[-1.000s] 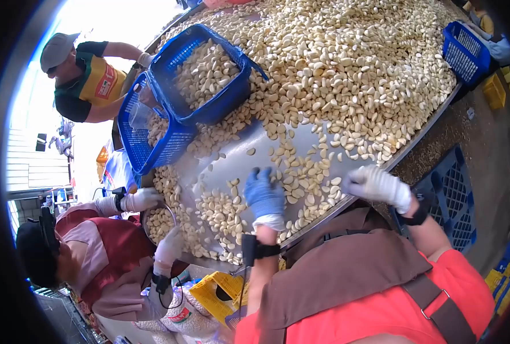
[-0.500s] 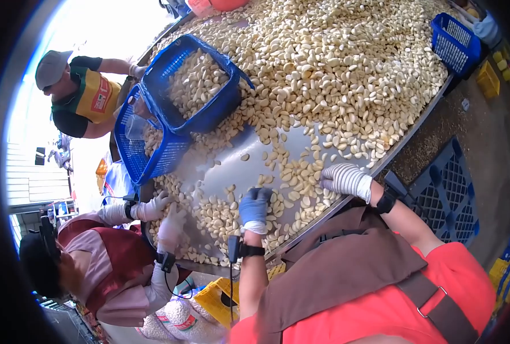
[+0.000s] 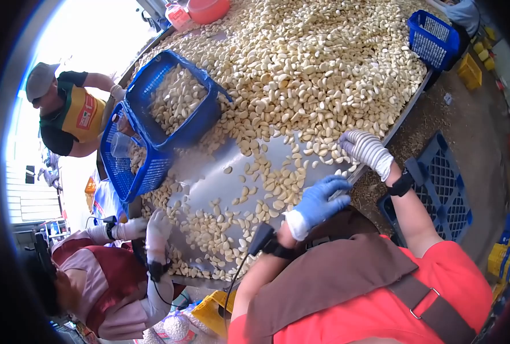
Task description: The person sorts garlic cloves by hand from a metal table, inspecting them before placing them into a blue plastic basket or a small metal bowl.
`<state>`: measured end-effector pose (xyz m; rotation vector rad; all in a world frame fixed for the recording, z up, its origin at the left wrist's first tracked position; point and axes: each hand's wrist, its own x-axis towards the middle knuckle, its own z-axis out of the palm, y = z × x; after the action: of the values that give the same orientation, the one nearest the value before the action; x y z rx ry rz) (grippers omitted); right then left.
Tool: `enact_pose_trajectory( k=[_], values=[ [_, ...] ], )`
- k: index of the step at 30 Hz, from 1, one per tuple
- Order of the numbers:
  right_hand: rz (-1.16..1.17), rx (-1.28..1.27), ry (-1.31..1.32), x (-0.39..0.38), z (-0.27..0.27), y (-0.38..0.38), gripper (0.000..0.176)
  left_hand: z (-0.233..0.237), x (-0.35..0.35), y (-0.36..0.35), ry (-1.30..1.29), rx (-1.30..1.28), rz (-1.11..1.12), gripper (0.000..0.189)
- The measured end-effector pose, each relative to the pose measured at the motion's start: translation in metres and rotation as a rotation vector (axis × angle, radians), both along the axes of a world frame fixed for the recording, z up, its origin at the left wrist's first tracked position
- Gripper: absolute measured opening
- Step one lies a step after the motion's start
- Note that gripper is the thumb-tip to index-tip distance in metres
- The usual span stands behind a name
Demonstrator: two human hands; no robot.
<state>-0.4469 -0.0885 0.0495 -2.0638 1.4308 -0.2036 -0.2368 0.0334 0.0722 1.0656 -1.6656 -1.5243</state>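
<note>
Pale peeled garlic cloves (image 3: 306, 74) lie heaped on the metal table (image 3: 220, 163), with a looser scatter nearer me. My left hand (image 3: 321, 203), in a blue glove with a white cuff, is over the table's near edge, fingers spread and nothing seen in them. My right hand (image 3: 366, 150), in a white ribbed glove, reaches to the near right border of the heap. Its fingers bend down over cloves and look open; their undersides are hidden.
A blue basket (image 3: 215, 109) of cloves stands beside another tilted blue basket (image 3: 114, 157). Two co-workers stand along the left side, one with gloved hands (image 3: 158, 229) at the cloves. A blue basket (image 3: 432, 43) sits far right, and a blue pallet (image 3: 447, 195) lies below.
My left hand has lifted off the scattered cloves and swung right to the near edge. My right hand has moved up and right to the heap's border. The view has shifted somewhat.
</note>
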Motion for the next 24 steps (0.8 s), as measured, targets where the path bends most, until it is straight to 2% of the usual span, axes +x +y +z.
enact_pose_trajectory(
  k=[1,2,3,4,5,7,8,9,10,11,13,15,16,17,18,19,21,22,23,24],
  values=[
    [0.025,-0.033,0.035,0.005,0.001,0.0,0.027,-0.009,-0.006,-0.004,-0.133,-0.037,0.045,0.042],
    [0.038,-0.072,0.134,0.013,0.003,0.004,0.027,-0.02,-0.004,-0.005,-0.133,-0.038,0.038,0.042],
    [0.065,-0.111,0.153,0.017,-0.014,0.006,0.027,-0.036,0.004,-0.006,-0.547,-0.217,0.098,0.051],
    [0.143,-0.038,0.198,0.024,-0.024,0.012,0.027,-0.057,0.015,-0.007,-0.958,-0.401,0.158,0.06],
    [0.222,0.034,0.244,0.033,-0.027,0.019,0.027,-0.094,0.037,0.004,-1.059,-0.418,0.176,0.07],
    [0.448,0.122,0.427,0.059,-0.007,0.037,0.025,-0.09,0.083,0.028,-1.028,-0.313,0.314,0.07],
    [0.445,0.139,0.214,0.054,-0.031,0.044,0.024,-0.097,0.11,0.044,-1.048,-0.272,0.412,0.071],
    [0.445,0.146,0.211,0.059,-0.028,0.043,0.024,-0.092,0.129,0.057,-1.167,-0.169,0.56,0.072],
    [0.367,0.103,0.199,0.069,-0.02,0.037,0.023,-0.097,0.156,0.073,-1.103,-0.064,0.738,0.073],
    [0.29,0.056,0.186,0.081,-0.013,0.028,0.022,-0.099,0.165,0.083,-1.409,0.025,0.884,0.072],
    [0.225,-0.185,0.22,0.1,-0.008,0.007,0.018,-0.078,0.167,0.09,-1.575,-0.1,0.915,0.059],
    [0.269,-0.3,0.383,0.121,-0.023,-0.021,0.017,-0.042,0.137,0.083,-0.827,-0.18,0.737,0.044],
    [0.282,-0.299,0.379,0.129,-0.028,-0.028,0.017,-0.044,0.115,0.074,-0.625,-0.254,0.604,0.037],
    [0.334,-0.27,0.484,0.137,-0.031,-0.034,0.018,-0.045,0.095,0.07,-0.425,-0.327,0.47,0.032],
    [0.384,-0.243,0.588,0.145,-0.033,-0.037,0.018,-0.049,0.079,0.078,-0.52,-0.248,0.33,0.03],
    [0.393,-0.252,0.585,0.148,-0.038,-0.038,0.018,-0.054,0.071,0.086,-0.608,-0.17,0.191,0.028],
    [0.385,-0.261,0.539,0.139,-0.044,-0.038,0.017,-0.057,0.088,0.099,-0.54,0.018,0.319,0.023],
    [0.452,-0.275,0.52,0.131,-0.04,-0.035,0.018,-0.055,0.104,0.103,-0.692,0.096,0.359,0.021],
    [0.461,-0.276,0.523,0.127,-0.041,-0.03,0.018,-0.061,0.122,0.112,-0.642,0.277,0.443,0.024],
    [0.42,-0.297,0.498,0.125,-0.042,-0.026,0.02,-0.062,0.137,0.112,-0.755,0.286,0.474,0.027]
  ],
)
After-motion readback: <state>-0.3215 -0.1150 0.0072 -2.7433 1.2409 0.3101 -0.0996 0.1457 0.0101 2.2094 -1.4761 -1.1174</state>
